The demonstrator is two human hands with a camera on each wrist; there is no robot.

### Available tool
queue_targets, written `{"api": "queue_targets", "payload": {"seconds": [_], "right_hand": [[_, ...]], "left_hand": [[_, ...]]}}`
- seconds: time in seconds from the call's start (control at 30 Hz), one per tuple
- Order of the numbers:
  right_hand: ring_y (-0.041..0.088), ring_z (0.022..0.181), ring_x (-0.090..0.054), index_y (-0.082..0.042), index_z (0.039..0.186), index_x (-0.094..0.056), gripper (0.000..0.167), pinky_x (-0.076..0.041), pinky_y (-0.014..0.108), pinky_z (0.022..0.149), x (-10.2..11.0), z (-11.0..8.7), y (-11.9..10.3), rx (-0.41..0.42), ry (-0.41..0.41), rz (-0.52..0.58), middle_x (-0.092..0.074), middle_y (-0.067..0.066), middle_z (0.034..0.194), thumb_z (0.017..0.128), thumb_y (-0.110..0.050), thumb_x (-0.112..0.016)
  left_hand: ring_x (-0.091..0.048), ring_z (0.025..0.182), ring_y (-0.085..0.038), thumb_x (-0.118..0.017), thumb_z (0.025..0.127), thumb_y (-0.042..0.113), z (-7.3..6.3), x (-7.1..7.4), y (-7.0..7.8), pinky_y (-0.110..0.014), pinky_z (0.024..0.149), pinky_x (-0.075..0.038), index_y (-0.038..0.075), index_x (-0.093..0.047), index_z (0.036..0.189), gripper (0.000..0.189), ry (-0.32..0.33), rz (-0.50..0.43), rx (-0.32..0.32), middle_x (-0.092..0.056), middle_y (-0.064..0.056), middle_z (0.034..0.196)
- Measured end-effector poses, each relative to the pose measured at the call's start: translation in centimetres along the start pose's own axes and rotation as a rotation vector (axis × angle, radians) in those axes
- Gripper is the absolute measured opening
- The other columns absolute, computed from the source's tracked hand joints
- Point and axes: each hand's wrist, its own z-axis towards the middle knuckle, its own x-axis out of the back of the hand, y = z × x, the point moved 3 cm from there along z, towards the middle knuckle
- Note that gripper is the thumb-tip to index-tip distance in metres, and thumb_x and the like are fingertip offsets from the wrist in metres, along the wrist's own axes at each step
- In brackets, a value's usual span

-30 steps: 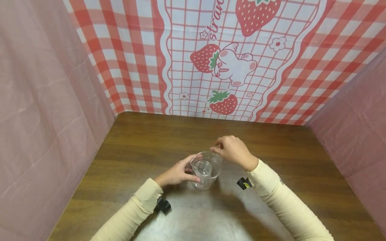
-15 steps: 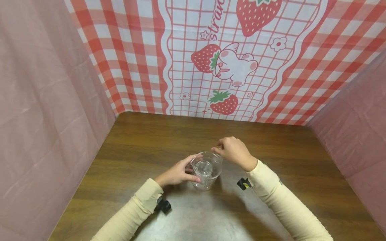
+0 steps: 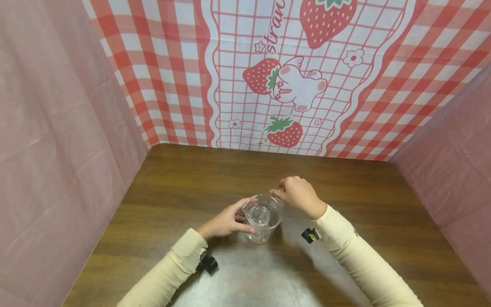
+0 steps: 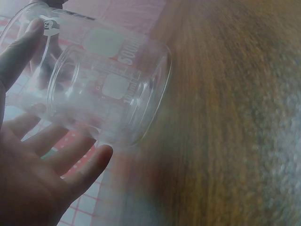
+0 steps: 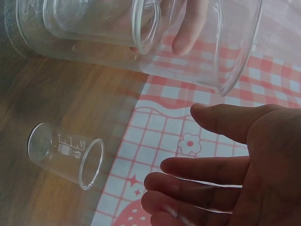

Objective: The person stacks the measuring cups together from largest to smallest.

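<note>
A large clear glass beaker stands upright on the wooden table, with a smaller glass beaker nested inside it. White volume markings show on both in the left wrist view. My left hand holds the large beaker from the left, thumb on the near side and fingers round the far side. On the right, my right hand hovers by the large beaker's rim, its fingers relaxed and apart with nothing between them. A third, small beaker stands on the table in the right wrist view; in the head view my right hand largely hides it.
The brown wooden table ends at a red-and-white checked strawberry cloth hung behind it. Pink curtains close off both sides. Black wrist cameras sit under both cream sleeves.
</note>
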Motion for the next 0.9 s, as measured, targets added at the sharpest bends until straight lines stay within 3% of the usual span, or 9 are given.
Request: {"api": "queue_targets", "payload": {"seconds": [0.27,0.5,0.9], "right_hand": [[0.016,0.057,-0.06,-0.008,0.077,-0.074,0.029,-0.052,0.037,0.051,-0.4,0.0,0.4,-0.009,-0.003,-0.01,-0.073,0.005,0.073,0.084,-0.037,-0.073],[0.016,0.052,-0.049,-0.013,0.065,-0.065,0.033,-0.045,0.036,0.046,-0.9,0.0,0.7,-0.031,-0.024,-0.028,-0.058,-0.002,0.057,0.084,-0.038,-0.073],[0.03,0.059,-0.064,-0.011,0.063,-0.064,0.036,-0.054,0.048,0.052,-1.0,-0.1,1.2,-0.086,-0.041,-0.069,-0.068,0.011,0.067,0.082,-0.041,-0.073]], "left_hand": [[-0.046,0.135,-0.037,-0.079,0.081,0.013,0.0,0.0,-0.4,-0.045,0.105,-0.049,0.003,-0.029,0.151,0.086,-0.003,-0.01,0.027,-0.038,-0.019,0.154],[-0.047,0.134,-0.036,-0.079,0.082,0.014,-0.1,-0.1,-0.4,-0.043,0.104,-0.05,0.005,-0.029,0.151,0.086,0.0,-0.008,0.039,-0.038,-0.018,0.154],[-0.05,0.13,-0.038,-0.079,0.081,0.012,0.0,0.0,-0.2,-0.042,0.102,-0.052,0.003,-0.03,0.15,0.085,0.008,0.003,0.018,-0.04,-0.02,0.152]]}}
